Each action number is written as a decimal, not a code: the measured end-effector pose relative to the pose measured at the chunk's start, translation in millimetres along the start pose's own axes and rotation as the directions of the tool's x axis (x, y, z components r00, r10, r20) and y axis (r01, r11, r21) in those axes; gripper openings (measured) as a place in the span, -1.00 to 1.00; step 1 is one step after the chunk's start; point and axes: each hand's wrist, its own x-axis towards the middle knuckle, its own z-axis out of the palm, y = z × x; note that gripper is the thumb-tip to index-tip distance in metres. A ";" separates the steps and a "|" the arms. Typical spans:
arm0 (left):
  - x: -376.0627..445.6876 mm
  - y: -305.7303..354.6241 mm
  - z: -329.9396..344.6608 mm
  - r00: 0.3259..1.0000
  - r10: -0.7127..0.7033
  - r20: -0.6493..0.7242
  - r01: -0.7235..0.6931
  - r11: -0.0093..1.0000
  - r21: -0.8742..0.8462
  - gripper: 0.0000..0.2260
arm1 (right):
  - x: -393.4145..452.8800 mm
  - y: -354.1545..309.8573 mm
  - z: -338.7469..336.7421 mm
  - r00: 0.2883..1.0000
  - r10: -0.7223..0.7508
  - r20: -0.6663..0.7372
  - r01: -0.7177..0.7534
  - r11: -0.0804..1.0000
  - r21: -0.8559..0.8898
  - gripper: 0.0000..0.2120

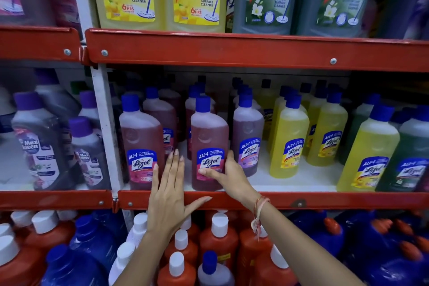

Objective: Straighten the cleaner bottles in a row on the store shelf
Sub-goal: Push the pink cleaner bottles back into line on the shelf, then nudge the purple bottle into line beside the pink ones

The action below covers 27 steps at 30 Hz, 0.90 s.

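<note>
Red store shelf [255, 199], 2 pink bottles at front. Right hand [228, 174] clasping middle bottle [209, 144] low at label; left hand [168, 193] flat, spread, against neighbouring bottle [141, 141]. Probably heavy, slick plastic; best gripped at waist.

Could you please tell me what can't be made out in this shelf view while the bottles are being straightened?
- Head view: lower label of the right red bottle, covered by the right hand.
- Right edge of the left red bottle label, behind the left hand.
- Rear bottles: hidden by front rows.
- Small label print: too blurred.
</note>
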 end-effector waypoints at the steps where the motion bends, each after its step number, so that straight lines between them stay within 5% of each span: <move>1: -1.7 0.3 1.0 1.000 -0.008 0.001 0.008 1.000 -0.013 -0.08 | -2.3 0.6 -1.4 1.000 -0.006 0.000 0.006 1.000 -0.011 -0.43; 13: -18.0 -3.2 6.4 1.000 -0.014 0.022 0.014 1.000 0.009 -0.27 | -23.6 9.4 -18.9 0.994 -0.107 0.004 0.107 0.994 -0.014 -0.49; 20: -16.1 2.2 4.0 0.998 -0.017 0.057 0.016 1.000 0.016 -0.23 | -27.6 25.7 -71.8 0.883 -0.211 -0.420 0.164 0.975 -0.147 -0.35; 27: -18.9 12.2 10.1 1.000 0.000 -0.016 0.001 1.000 0.018 -0.25 | 10.1 28.1 -83.2 0.970 -0.111 -0.215 0.108 0.994 -0.028 -0.09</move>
